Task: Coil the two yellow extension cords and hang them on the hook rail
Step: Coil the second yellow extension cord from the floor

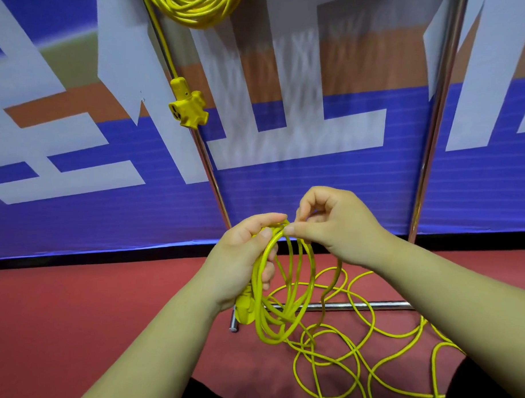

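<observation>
My left hand point(241, 257) grips the top of several hanging loops of a yellow extension cord point(284, 306), with the cord's plug end point(245, 308) dangling below my palm. My right hand point(335, 222) pinches the cord right beside my left fingers at the top of the loops. The uncoiled length of this cord point(366, 345) lies in loose tangles on the red floor. A second yellow cord point(193, 6) hangs coiled at the top edge of the view, and its three-way socket point(188, 107) dangles below it.
A chrome rack stands in front of a blue, white and orange banner wall point(78, 150), with two upright poles point(436, 115) and a base bar point(341, 305) on the red floor point(73, 311). The hook rail itself is out of view above.
</observation>
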The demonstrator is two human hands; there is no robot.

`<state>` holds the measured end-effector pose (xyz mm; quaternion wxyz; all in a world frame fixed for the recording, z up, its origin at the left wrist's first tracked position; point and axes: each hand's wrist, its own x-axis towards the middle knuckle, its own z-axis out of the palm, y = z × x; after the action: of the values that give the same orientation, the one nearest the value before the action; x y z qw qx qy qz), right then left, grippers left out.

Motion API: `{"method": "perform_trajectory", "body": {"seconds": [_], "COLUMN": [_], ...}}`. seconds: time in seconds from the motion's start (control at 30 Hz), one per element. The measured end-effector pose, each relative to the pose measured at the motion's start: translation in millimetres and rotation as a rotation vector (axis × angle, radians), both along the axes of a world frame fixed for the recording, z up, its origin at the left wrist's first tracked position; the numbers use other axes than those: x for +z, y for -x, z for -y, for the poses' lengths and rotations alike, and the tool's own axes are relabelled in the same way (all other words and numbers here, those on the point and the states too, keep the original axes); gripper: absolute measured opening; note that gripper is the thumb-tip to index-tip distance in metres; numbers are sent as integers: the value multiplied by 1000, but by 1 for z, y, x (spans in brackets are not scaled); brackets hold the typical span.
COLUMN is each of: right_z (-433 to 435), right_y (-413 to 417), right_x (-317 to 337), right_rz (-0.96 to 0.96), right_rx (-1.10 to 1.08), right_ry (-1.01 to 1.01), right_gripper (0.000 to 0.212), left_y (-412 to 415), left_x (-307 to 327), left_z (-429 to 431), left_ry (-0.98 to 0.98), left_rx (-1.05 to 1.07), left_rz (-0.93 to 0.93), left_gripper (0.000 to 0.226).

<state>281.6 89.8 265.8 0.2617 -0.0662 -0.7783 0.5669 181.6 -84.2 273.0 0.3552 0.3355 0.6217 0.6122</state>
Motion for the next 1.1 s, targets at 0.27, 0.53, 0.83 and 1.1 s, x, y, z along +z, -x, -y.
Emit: {"method": "perform_trajectory", "body": {"seconds": [0.27, 0.53, 0.83, 1.1], "right_z": [-15, -22, -28, -6], "right_y": [-5, -4, 3, 9], "right_x": [7, -26, -17, 2], "right_rz": [126, 271, 98, 30], "right_rx": [242, 327, -94, -46], "right_ry": [51, 50, 157, 487], "right_gripper": [32, 25, 18, 17], "left_y": [2, 32, 37, 24], "left_x": [15, 34, 15, -18], "left_z": [8, 30, 37, 11], "left_ry": [-60, -278, -89, 337], "left_rx": [-8, 266, -15, -87], "left_rz": [-123, -32, -25, -474], "left_gripper": [40, 27, 23, 29]}}
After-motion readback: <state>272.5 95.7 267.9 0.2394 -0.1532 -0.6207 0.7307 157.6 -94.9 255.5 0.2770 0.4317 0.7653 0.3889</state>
